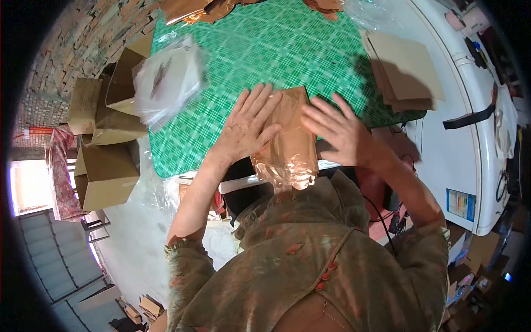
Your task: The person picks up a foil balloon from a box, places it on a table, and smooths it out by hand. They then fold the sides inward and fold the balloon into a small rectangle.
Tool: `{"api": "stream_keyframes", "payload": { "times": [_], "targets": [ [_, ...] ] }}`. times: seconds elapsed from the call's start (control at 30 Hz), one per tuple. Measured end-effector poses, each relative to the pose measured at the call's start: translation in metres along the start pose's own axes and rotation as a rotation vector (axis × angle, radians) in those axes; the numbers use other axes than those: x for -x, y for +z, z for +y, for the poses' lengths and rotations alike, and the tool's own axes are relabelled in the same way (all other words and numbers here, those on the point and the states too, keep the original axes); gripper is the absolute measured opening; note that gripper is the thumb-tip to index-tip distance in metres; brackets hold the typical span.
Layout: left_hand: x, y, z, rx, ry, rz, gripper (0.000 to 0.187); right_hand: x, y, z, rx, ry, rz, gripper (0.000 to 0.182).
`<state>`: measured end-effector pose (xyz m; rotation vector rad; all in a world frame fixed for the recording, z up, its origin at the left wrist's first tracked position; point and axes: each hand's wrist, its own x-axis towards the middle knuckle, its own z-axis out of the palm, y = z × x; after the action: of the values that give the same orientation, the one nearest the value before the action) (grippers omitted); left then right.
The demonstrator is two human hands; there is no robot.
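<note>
A shiny copper-coloured foil packet (291, 138) lies at the near edge of the green checked tablecloth (265, 50), its crumpled end hanging towards my body. My left hand (249, 122) rests flat along the packet's left side, fingers stretched out and pointing away from me. On the other side, my right hand (340, 130) is spread, its fingertips at the packet's right edge. Neither hand grips anything. What the foil wraps is hidden.
A stack of clear plastic bags (171, 80) lies at the table's left edge, beside open cardboard boxes (108, 171). Brown paper sheets (406, 69) are stacked at the right. More copper foil (207, 10) lies at the far edge. A white appliance (442, 160) stands to the right.
</note>
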<state>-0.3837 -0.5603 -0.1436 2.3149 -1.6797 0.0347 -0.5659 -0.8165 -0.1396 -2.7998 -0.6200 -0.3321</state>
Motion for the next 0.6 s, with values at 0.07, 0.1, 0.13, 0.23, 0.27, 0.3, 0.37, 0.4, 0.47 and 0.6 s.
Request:
{"api": "stream_keyframes", "payload": {
  "times": [0.07, 0.1, 0.13, 0.23, 0.27, 0.3, 0.37, 0.4, 0.47, 0.6],
  "targets": [
    [0.002, -0.002, 0.0, -0.023, 0.032, -0.007, 0.07, -0.002, 0.022, -0.01, 0.144, -0.059, 0.02, 0.085],
    [0.003, -0.002, -0.001, -0.031, 0.047, -0.01, 0.07, -0.007, 0.029, -0.015, 0.2, -0.085, 0.017, 0.081],
    [0.003, -0.003, -0.001, -0.037, 0.061, -0.013, 0.069, -0.01, 0.035, -0.019, 0.255, -0.11, 0.012, 0.077],
    [0.003, -0.003, -0.003, -0.039, 0.086, -0.02, 0.068, -0.011, 0.044, -0.023, 0.139, -0.095, 0.096, 0.064],
    [0.004, -0.003, -0.003, -0.032, 0.083, -0.022, 0.068, -0.012, 0.047, -0.023, 0.141, -0.104, 0.12, 0.063],
    [0.004, -0.003, -0.003, -0.024, 0.082, -0.024, 0.068, -0.013, 0.046, -0.022, 0.155, -0.123, 0.148, 0.059],
    [0.004, -0.003, -0.005, -0.009, 0.087, -0.035, 0.069, -0.015, 0.044, -0.022, 0.112, -0.125, 0.193, 0.052],
    [0.003, -0.004, -0.006, -0.002, 0.092, -0.043, 0.069, -0.019, 0.039, -0.023, 0.092, -0.127, 0.215, 0.049],
    [0.001, -0.007, -0.01, 0.102, 0.066, -0.093, 0.072, -0.029, 0.029, -0.024, -0.037, -0.084, 0.243, 0.043],
    [-0.01, -0.032, -0.017, 0.843, -0.173, -0.184, 0.085, -0.052, -0.016, -0.025, -0.43, 0.319, -0.049, 0.035]
  ]
}}
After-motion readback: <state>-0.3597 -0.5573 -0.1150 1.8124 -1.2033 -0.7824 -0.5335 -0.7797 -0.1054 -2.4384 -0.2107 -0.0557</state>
